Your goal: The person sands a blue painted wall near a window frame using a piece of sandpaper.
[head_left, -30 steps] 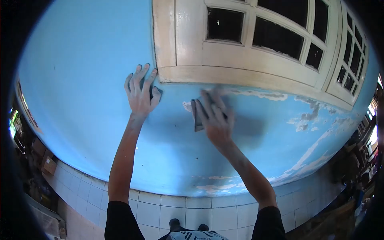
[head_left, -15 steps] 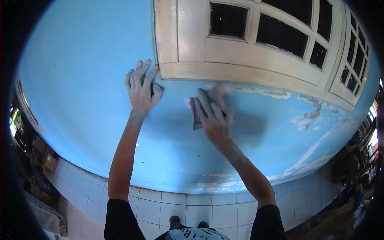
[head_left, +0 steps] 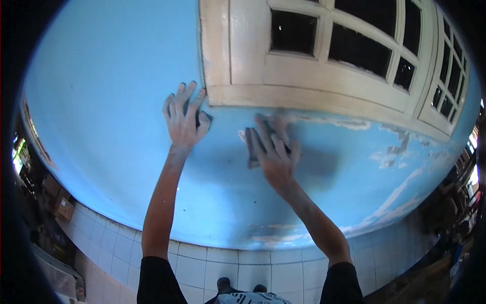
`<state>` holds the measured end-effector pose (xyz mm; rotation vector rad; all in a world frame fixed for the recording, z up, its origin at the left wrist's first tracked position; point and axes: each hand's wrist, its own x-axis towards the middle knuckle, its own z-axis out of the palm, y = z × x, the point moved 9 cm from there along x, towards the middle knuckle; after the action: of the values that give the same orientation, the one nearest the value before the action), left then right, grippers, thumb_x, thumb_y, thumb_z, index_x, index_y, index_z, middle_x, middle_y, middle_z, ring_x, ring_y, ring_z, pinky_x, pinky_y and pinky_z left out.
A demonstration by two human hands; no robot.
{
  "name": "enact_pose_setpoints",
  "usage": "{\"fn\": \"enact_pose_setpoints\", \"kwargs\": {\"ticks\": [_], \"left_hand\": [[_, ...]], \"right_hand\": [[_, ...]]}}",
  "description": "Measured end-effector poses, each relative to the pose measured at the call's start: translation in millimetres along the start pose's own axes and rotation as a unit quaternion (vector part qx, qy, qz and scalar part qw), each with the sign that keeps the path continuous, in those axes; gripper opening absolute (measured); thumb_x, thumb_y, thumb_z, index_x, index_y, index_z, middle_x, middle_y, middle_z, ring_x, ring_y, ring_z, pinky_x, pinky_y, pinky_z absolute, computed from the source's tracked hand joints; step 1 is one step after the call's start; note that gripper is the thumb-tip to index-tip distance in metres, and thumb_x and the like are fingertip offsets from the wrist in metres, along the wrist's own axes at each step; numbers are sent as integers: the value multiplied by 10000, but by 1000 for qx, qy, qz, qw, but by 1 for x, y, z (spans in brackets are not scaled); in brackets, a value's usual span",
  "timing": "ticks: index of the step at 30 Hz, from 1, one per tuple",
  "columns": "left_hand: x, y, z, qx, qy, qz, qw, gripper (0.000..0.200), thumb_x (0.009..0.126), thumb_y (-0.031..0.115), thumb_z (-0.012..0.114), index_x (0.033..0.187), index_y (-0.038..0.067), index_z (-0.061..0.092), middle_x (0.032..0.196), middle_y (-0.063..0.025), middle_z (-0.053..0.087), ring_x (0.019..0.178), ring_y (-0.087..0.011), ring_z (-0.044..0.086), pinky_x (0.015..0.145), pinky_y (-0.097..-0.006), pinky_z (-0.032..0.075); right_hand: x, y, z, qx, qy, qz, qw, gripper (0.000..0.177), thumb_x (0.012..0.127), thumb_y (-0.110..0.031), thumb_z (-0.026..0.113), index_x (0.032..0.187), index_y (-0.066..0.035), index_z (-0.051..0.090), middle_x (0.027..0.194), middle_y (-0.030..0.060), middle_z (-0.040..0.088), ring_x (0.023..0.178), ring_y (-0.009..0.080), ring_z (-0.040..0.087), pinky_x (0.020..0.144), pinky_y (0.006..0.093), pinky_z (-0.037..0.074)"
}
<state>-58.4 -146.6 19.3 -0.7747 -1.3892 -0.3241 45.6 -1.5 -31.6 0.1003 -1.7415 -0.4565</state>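
Blue wall [head_left: 121, 152]: pale bare patches below the window frame [head_left: 304, 97] and lower right. Tiled floor [head_left: 220, 266] at its foot. Left hand [head_left: 183, 126]: flat on the wall beside the frame's corner, fingers spread, holding nothing visible. Right hand [head_left: 277, 157]: blurred, fingers pressing a grey pad [head_left: 253, 154] against the wall, below the frame.

Blue painted wall [head_left: 126, 61]: upright, mostly smooth toward the left. Bears irregular whitish and grey patches, densest toward the right and also near the lower edge. Small grey-brown sheet [head_left: 252, 161]: flat against wall, mostly covered, with left edge and lower corner exposed. Sits just beside small whitish spot. Full outline hidden.
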Motion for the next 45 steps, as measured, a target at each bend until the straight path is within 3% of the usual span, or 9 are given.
{"fn": "enact_pose_setpoints", "kwargs": {"ticks": [10,15,22,28,30,34,38,42,45], "left_hand": [[-2,-1,1,-6,-15,-8,1000,413,870,202,458,1259,106,555,1379,-117,487,1299,-311,420,1055,-531,268],[-1,-2,2,9,-17,-6,1000,430,851,180,457,1264,104,552,1388,-121,479,1299,-303,426,1054,-525,270],[1,-3,1,8,-19,-5,1000,390,912,211,428,1271,107,538,1382,-120,483,1300,-303,425,1058,-525,267],[-2,-2,2,0,-15,-2,1000,385,935,239,409,1272,104,540,1385,-120,483,1304,-306,422,1057,-525,267],[-2,-5,2,5,-16,0,1000,387,946,257,398,1268,101,543,1383,-121,485,1303,-307,424,1057,-527,269],[-1,-8,1,14,-3,3,1000,393,954,277,386,1265,96,544,1378,-129,487,1303,-309,424,1055,-530,271],[-4,-2,0,-7,-12,-5,1000,398,956,289,379,1257,93,551,1374,-131,492,1306,-311,421,1055,-526,273],[-3,-7,-1,5,-10,0,1000,395,953,286,384,1243,88,565,1373,-128,499,1308,-308,421,1054,-521,273],[-4,-4,1,-3,-12,0,1000,395,953,283,382,1245,88,563,1382,-128,490,1307,-307,421,1055,-518,270]], "right_hand": [[-9,-6,7,-39,-61,-37,997,365,789,-178,599,1144,-217,680,1378,-12,546,994,128,538,737,363,419],[-22,49,-13,4,0,83,997,344,803,-192,587,1131,-225,686,1387,-11,535,1056,162,541,805,421,422],[-15,26,4,16,-49,0,999,337,810,-220,591,1128,-259,695,1403,-17,524,1237,239,489,853,439,369],[-27,37,0,23,-46,103,993,385,851,-192,564,1208,-304,653,1396,-22,528,1196,191,503,878,448,344],[-20,1,10,17,-24,-8,1000,370,864,-209,564,1216,-284,651,1396,-17,529,1192,216,501,903,456,343],[-21,51,-1,46,12,135,990,340,892,-217,519,1202,-216,660,1341,-14,576,1209,189,507,1023,497,326],[-29,7,22,52,-8,-11,999,326,896,-193,519,1186,-176,667,1322,-3,591,1291,210,490,1076,441,313],[-25,44,10,98,37,102,989,338,892,-143,514,1199,-151,655,1332,-3,580,1283,232,500,1128,419,286],[-28,-1,20,106,-18,0,994,352,879,-133,528,1209,-144,649,1328,10,582,1283,247,498,1121,473,300]]}}
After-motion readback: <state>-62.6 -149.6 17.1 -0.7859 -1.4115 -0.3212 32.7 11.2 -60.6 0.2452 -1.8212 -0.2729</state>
